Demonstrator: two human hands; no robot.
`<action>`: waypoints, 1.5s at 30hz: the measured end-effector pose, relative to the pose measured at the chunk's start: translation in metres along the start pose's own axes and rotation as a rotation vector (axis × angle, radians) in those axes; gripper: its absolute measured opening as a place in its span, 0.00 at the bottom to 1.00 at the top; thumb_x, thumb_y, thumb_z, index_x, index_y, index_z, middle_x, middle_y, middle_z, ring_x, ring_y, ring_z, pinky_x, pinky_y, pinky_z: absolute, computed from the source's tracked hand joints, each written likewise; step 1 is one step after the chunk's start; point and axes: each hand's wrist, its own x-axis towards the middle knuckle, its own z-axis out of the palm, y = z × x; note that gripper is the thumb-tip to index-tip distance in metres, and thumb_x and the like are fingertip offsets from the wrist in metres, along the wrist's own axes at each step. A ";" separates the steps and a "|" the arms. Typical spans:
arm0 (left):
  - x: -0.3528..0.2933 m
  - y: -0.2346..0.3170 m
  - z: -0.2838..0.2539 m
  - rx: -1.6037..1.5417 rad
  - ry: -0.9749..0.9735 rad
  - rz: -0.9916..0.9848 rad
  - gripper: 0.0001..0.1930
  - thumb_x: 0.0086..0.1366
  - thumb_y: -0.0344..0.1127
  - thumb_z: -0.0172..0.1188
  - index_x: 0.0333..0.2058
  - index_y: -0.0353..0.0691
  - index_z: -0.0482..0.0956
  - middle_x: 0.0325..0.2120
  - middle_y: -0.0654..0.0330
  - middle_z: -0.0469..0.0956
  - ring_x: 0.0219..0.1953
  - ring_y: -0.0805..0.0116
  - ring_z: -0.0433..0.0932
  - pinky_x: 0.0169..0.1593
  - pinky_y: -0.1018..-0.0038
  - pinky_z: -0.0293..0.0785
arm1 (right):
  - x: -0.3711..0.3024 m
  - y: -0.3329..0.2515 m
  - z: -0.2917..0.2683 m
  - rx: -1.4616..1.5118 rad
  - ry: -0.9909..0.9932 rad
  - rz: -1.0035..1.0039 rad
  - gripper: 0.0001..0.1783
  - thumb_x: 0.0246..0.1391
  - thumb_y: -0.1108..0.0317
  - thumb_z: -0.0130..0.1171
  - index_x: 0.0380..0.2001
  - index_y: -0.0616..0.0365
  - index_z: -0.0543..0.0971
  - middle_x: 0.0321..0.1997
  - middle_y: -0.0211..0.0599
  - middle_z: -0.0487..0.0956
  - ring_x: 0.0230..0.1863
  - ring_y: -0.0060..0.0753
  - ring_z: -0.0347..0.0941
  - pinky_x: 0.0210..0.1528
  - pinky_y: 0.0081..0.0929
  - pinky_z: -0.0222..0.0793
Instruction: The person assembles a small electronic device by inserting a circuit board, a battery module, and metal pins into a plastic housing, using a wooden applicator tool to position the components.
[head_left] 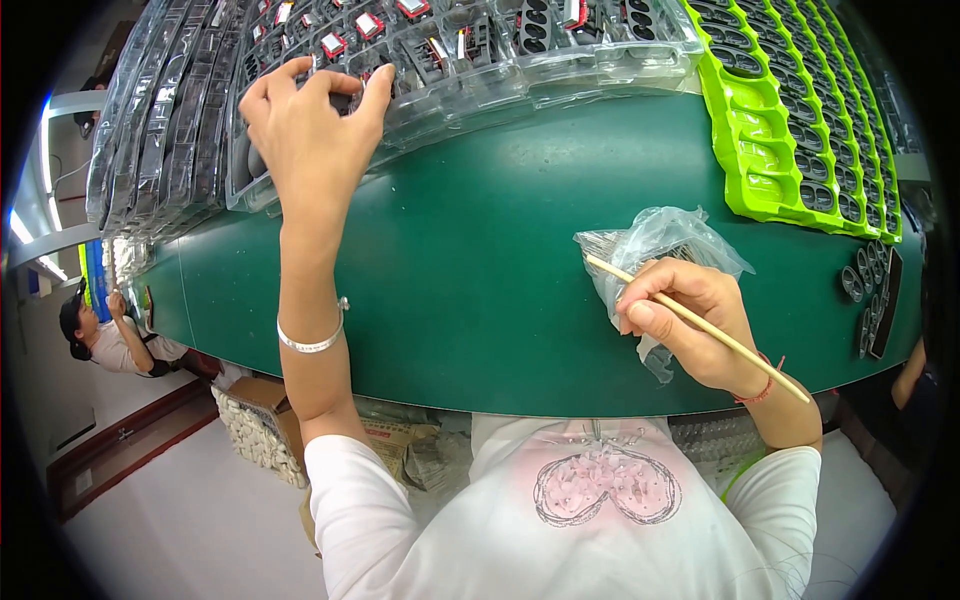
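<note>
Nearest: your white shirt (pixel 440 540). Your right hand (pixel 695 315) holds a wooden stick (pixel 740 347) pen-fashion — probably for fine control — by a plastic bag (pixel 715 250). Your left hand (pixel 315 125) arches over the clear tray (pixel 560 85), fingers parted; any grip, cannot tell. Surface: smooth green tabletop (pixel 470 270). Room: co-worker (pixel 110 340), far left.

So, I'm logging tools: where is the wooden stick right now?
In the head view, the wooden stick is right of centre, held in the right hand, beside the clear plastic bag.

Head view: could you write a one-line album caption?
Left hand at a clear tray of small parts, right hand holding a thin tan stick above a green table.
</note>
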 end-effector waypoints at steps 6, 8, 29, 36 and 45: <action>0.026 -0.006 0.000 -0.047 -0.334 -0.174 0.17 0.44 0.48 0.62 0.24 0.38 0.83 0.48 0.49 0.72 0.56 0.50 0.58 0.58 0.59 0.56 | 0.000 0.001 -0.002 0.006 -0.003 0.016 0.06 0.55 0.71 0.56 0.32 0.62 0.76 0.26 0.29 0.77 0.28 0.15 0.70 0.29 0.14 0.65; 0.025 -0.011 0.002 -0.160 -0.323 -0.207 0.18 0.43 0.47 0.62 0.25 0.37 0.83 0.48 0.50 0.72 0.55 0.51 0.58 0.58 0.60 0.56 | 0.000 0.000 -0.002 0.004 -0.006 0.010 0.05 0.55 0.71 0.56 0.32 0.62 0.76 0.26 0.29 0.77 0.28 0.15 0.70 0.29 0.14 0.65; -0.089 0.116 -0.049 -1.005 -0.147 0.280 0.18 0.40 0.20 0.68 0.32 0.34 0.73 0.32 0.51 0.77 0.33 0.60 0.78 0.34 0.73 0.76 | 0.002 0.008 0.000 0.002 0.268 -0.245 0.20 0.49 0.78 0.60 0.48 0.64 0.73 0.33 0.32 0.76 0.26 0.15 0.69 0.31 0.14 0.67; -0.095 0.111 -0.048 -1.119 -0.338 0.274 0.19 0.45 0.20 0.68 0.36 0.34 0.70 0.38 0.49 0.74 0.39 0.62 0.77 0.43 0.72 0.75 | 0.001 0.004 -0.011 0.041 0.113 -0.157 0.19 0.52 0.78 0.57 0.49 0.68 0.71 0.46 0.42 0.74 0.46 0.27 0.73 0.48 0.23 0.71; -0.098 0.109 -0.052 -1.694 -0.704 -0.329 0.08 0.60 0.24 0.57 0.37 0.30 0.71 0.39 0.48 0.75 0.38 0.71 0.75 0.43 0.77 0.74 | 0.002 0.002 -0.014 0.030 0.079 -0.133 0.18 0.53 0.71 0.58 0.47 0.67 0.73 0.44 0.40 0.76 0.45 0.26 0.73 0.49 0.23 0.68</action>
